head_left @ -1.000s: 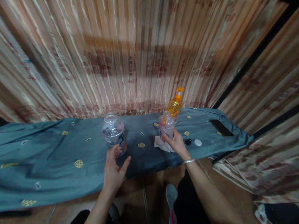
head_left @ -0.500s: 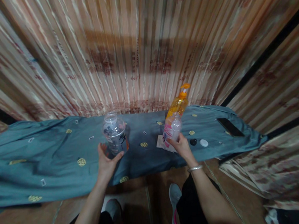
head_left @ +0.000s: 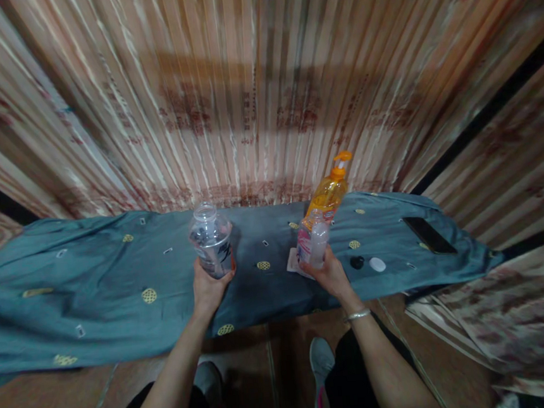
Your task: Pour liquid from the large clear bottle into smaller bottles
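My left hand (head_left: 211, 288) is closed around the lower part of a clear plastic cup (head_left: 214, 250) with a domed, open-topped lid and dark print. The cup is upright over the cloth. My right hand (head_left: 326, 271) grips a small translucent bottle (head_left: 320, 238), its fingers partly hidden behind it. Beside that bottle, to its left, shows a pink-and-white printed surface (head_left: 304, 242); whether it is a separate container I cannot tell. Just behind stands a bottle of orange liquid with a pump top (head_left: 330, 192). A pale folded paper (head_left: 292, 261) lies under or near the right hand.
A blue-green cloth (head_left: 106, 269) with yellow patterns covers the long table. To the right of my right hand lie a small black cap (head_left: 357, 262) and a white disc (head_left: 377, 264). A dark phone (head_left: 428, 235) rests farther right. Pleated curtains (head_left: 244, 105) hang behind.
My left hand, loosely spread beside the cup before, has closed around its lower part. My right hand stays on the small bottle, which sits slightly lower in view. The view has shifted a little.
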A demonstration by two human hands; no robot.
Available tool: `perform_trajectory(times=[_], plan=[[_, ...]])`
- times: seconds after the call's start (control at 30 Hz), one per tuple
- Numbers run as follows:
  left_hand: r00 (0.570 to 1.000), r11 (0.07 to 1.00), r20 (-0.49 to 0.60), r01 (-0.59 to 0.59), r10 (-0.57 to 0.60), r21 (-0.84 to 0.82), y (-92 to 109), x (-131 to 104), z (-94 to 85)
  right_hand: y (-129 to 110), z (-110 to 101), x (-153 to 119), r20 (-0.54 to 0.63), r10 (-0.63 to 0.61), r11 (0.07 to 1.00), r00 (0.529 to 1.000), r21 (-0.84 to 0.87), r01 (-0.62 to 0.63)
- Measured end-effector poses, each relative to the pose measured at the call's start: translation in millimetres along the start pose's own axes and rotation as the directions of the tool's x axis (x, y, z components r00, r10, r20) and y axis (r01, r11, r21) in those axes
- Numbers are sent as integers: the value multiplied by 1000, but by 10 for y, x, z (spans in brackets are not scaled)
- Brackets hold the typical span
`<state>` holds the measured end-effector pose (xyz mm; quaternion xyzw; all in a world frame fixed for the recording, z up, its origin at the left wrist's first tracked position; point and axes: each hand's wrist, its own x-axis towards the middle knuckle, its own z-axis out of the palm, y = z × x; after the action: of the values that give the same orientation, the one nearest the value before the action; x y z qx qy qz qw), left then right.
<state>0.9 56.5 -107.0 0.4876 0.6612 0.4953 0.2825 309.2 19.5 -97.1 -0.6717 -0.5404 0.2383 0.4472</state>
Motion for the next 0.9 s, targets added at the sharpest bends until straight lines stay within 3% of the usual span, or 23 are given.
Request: perform_trajectory(times=[0.27, 0.57, 0.9], plan=[[999, 1000, 46, 21, -20, -17, 189, -85, 6, 40, 19, 12, -1, -2, 1000, 1000, -2, 2], [995, 975, 94, 63, -43, -215, 378, -160, -14, -29, 45, 9, -23, 12, 999, 1000, -43, -13], [949, 774, 287, 281, -133, -568, 635, -237, -80, -32, 61, 16, -47, -25, 998, 999, -56, 22]])
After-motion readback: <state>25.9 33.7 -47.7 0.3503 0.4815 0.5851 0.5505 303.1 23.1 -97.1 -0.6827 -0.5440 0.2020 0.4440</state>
